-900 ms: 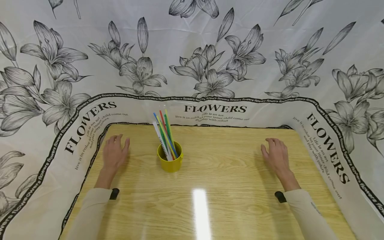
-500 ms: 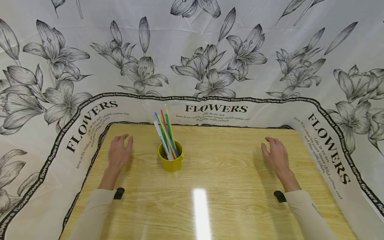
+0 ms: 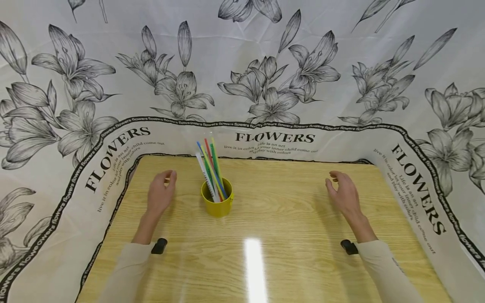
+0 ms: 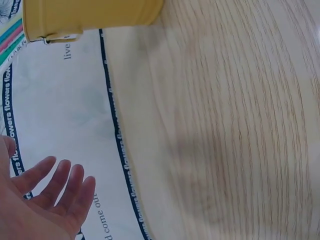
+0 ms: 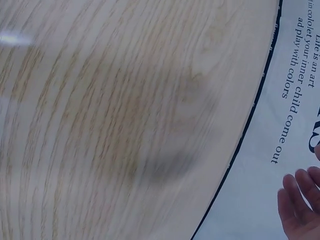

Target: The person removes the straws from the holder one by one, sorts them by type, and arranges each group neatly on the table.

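Note:
A small yellow bucket (image 3: pixel 217 207) stands upright on the table, holding several thin coloured sticks (image 3: pixel 213 166) in blue, yellow, red and green, plus a white strip (image 3: pixel 204 174) with black print. My left hand (image 3: pixel 161 194) is to the left of the bucket, apart from it, with loosely bent fingers around nothing. In the left wrist view the bucket (image 4: pixel 92 14) shows at the top and the hand (image 4: pixel 50 200) at lower left. Well to the right of the bucket, my right hand (image 3: pixel 345 195) is over the table, fingers relaxed, holding nothing.
The wood-grain table (image 3: pixel 280 219) is bordered at the back and sides by a white curtain (image 3: pixel 204 54) printed with flowers and lettering. Black devices (image 3: pixel 159 245) sit at both wrists. A bright light reflection lies on the tabletop.
My left hand has moved rightward, closer to the bucket. The right hand has shifted slightly left. The bucket stays in place on the table; the head view has turned a little.

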Motion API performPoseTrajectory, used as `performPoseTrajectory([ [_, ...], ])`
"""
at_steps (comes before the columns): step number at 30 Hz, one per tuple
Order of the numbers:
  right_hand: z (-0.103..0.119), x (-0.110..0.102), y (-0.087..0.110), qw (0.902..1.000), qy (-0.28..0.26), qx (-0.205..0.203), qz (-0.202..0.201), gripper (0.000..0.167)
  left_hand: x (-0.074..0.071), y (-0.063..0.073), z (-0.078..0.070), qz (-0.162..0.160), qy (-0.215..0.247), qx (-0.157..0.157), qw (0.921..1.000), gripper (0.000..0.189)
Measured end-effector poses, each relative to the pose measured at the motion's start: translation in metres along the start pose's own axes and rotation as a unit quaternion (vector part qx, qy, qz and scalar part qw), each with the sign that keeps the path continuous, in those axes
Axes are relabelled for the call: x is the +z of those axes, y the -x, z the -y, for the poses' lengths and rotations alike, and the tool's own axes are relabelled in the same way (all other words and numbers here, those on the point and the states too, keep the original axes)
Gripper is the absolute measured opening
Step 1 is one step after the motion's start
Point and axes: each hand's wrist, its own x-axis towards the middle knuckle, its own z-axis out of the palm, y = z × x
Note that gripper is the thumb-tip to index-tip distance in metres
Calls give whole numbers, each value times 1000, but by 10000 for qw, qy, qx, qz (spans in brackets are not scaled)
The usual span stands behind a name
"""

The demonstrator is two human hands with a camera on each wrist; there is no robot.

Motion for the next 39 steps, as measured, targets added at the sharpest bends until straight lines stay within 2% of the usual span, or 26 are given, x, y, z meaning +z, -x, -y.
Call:
performPoseTrajectory([
  [8,16,6,-7,9995,-310,-22,29,31,7,6,-8,32,465,-89,9989,60],
  [15,28,14,-14,9986,-531,-65,-4,29,13,13,-13,111,894,-383,9952,61],
  [20,36,19,-17,9970,-765,-131,-46,28,19,18,-21,180,1123,-443,9925,59],
  [30,54,29,-24,9950,-976,-215,-49,28,35,20,-37,266,1757,-848,9804,46],
  [39,69,38,-28,9916,-1277,-151,101,28,46,25,-45,328,2360,-977,9663,40],
])
